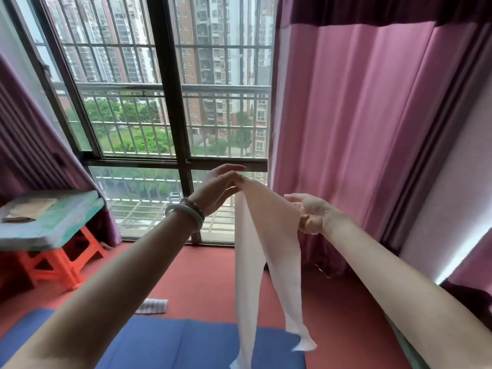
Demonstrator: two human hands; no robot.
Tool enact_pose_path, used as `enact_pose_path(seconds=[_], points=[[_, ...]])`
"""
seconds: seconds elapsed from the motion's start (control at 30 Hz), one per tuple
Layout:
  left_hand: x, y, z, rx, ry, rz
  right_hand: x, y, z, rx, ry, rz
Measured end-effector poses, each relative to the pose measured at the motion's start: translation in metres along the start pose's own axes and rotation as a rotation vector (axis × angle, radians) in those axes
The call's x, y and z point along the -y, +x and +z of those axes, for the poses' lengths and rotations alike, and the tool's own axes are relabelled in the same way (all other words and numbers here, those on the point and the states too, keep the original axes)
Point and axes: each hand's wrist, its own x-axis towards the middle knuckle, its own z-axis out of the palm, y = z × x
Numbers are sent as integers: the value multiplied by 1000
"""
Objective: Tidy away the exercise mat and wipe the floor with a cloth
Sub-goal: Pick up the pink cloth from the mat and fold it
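- Left hand (218, 187): raised in front of the window, fingers (231, 169) pinched together on the top corner of the cloth; two bangles sit on the wrist.
- Right hand (311, 213): raised beside the left and a little lower, palm turned up, fingers (292, 199) loosely spread while the thumb side grips the other upper edge of the cloth.
- Cloth (266, 235): pale, thin, held up in the air between both hands, hanging down in two long folds; its lower ends dangle over the mat (whether they touch it I cannot tell).
- Exercise mat (186, 342): blue, lying flat and unrolled on the floor at the near edge of the room, under both forearms.
- Floor (202, 272): reddish, bare between the mat and the window.
- Small striped rag (153, 306): lying on the floor just beyond the far edge of the mat.
- Orange stool (58, 265): plastic, standing to the left on the floor, carrying a thick green-and-white pad (50, 222) with a tan folded piece on top.
- Window (170, 102): dark frame with metal bars outside; tower blocks and trees beyond.
- Pink curtain (359, 129): hanging full length on the right (a darker purple one hangs at the left).
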Motion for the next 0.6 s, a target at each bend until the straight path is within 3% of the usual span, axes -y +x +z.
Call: enact_pose_path(seconds=[0.13, 0.3, 0.47, 0.53, 0.6], points=[[-11, 5, -12, 22, -16, 66, -9, 20, 22, -11, -142, 0], [-24, 10, -37, 79, 61, 97, -42, 52, 50, 78, -126, 101], [-22, -3, -60, 86, 105, 116, -32, 57, 82, -106, 205, -41], [-23, -7, -74, 21, 152, 109, -24, 54, 86, -162, 184, -82], [-16, -11, -91, -84, 108, -14, -13, 51, 90, -194, 110, -140]])
